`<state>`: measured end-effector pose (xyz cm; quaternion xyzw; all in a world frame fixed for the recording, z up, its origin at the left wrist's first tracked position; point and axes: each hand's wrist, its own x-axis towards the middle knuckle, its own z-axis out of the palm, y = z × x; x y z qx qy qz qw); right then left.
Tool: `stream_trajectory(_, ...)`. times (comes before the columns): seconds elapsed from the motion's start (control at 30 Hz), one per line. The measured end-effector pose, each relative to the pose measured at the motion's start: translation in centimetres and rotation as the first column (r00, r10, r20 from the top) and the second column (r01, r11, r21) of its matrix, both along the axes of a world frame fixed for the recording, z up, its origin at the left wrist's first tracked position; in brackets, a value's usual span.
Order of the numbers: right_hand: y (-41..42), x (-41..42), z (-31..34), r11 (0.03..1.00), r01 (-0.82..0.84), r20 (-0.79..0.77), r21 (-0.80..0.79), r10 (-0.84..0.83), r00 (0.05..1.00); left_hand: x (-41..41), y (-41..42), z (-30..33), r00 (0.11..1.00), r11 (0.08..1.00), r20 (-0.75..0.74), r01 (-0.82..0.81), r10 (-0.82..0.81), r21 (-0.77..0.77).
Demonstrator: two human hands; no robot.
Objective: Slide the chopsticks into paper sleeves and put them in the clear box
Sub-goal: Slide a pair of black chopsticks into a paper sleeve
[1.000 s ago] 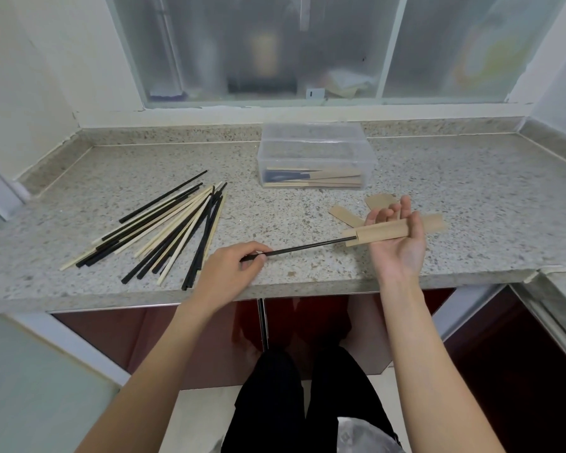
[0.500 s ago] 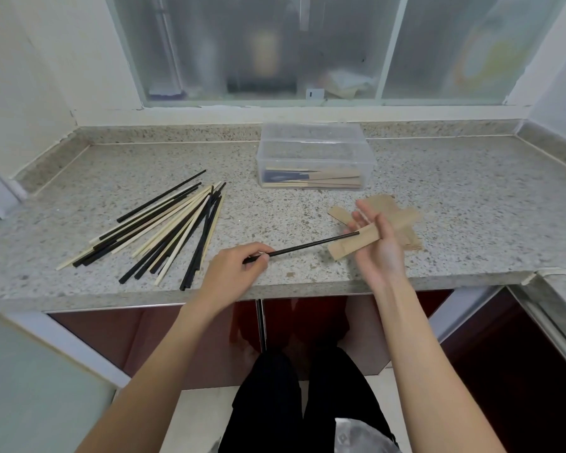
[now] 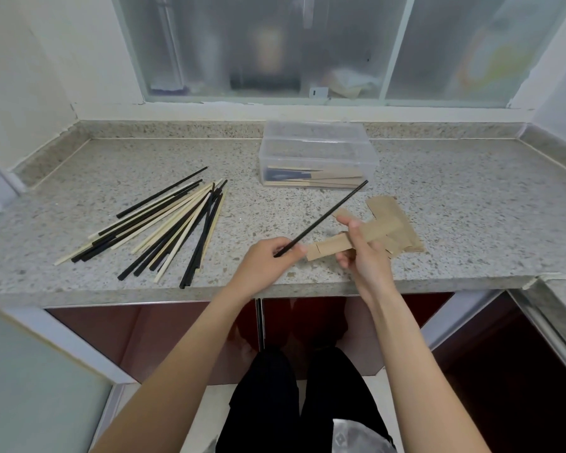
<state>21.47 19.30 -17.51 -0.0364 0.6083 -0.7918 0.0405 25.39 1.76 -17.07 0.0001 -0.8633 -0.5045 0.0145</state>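
Both hands work at centre frame: the left hand [image 3: 264, 263] pinches a black chopstick [image 3: 324, 217] by its near end, angled toward the clear box [image 3: 319, 147] at upper centre. Right hand [image 3: 361, 253] grips a paper sleeve [image 3: 356, 238] above loose sleeves [image 3: 396, 223]; the chopstick pile [image 3: 164, 227] lies at middle left.

speckled stone counter [image 3: 471, 204] under a frosted window — three groups of things on it

left: loose pile of black and pale chopsticks [image 3: 164, 228], fanned out, crossing each other. back centre: clear box [image 3: 317, 152] near the backsplash, sleeved chopsticks lying flat inside. right of centre, near the front edge: small heap of brown paper sleeves [image 3: 396, 223] — just in front of the box, well apart from the pile.
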Motion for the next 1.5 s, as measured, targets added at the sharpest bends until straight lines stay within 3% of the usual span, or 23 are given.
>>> stream_trajectory(0.1, -0.3, 0.6, 0.1, 0.987, -0.068, 0.062, -0.146, 0.078, 0.995, -0.1, 0.5, -0.3, 0.999, 0.997, -0.011, -0.030, 0.031, 0.074)
stream_trajectory(0.2, -0.9, 1.0, -0.4, 0.985, -0.079, 0.079, -0.157, 0.092, 0.993, -0.2, 0.8, -0.2, 0.997, 0.995, -0.030, -0.072, 0.075, 0.071)
stream_trajectory(0.33, -0.7, 0.8, -0.3, 0.982, 0.100, 0.130, -0.159, -0.080, 0.988, 0.1, 0.2, -0.5, 0.988, 0.986, -0.103, -0.122, 0.110, -0.114)
stream_trajectory(0.5, 1.8, -0.6, 0.7, 0.917, 0.294, 0.204, -0.268, -0.244, 0.948, 0.9, -2.2, -0.8, 0.968, 0.968, -0.232, -0.141, 0.092, -0.205)
stream_trajectory(0.63, 2.6, -0.6, 1.6, 0.918, 0.291, 0.181, -0.270, -0.249, 0.952, 0.8, -2.9, -1.1, 0.970, 0.943, -0.231, -0.146, 0.076, -0.300)
stream_trajectory(0.87, 2.7, 0.0, 2.5, 0.913, 0.208, 0.129, -0.351, -0.173, 0.976, 0.8, -2.5, -1.2, 0.973, 0.931, -0.224, -0.134, 0.059, -0.339)
stream_trajectory(1.23, 2.6, 0.0, 2.3, 0.928, 0.177, 0.097, -0.327, -0.154, 0.983, 0.9, -3.1, -1.6, 0.971, 0.928, -0.233, -0.136, 0.055, -0.347)
stream_trajectory(1.5, 3.1, -0.2, 1.9, 0.978, 0.150, 0.044, -0.145, -0.145, 0.988, 1.3, -3.1, -1.1, 0.966, 0.927, -0.251, -0.147, 0.059, -0.345)
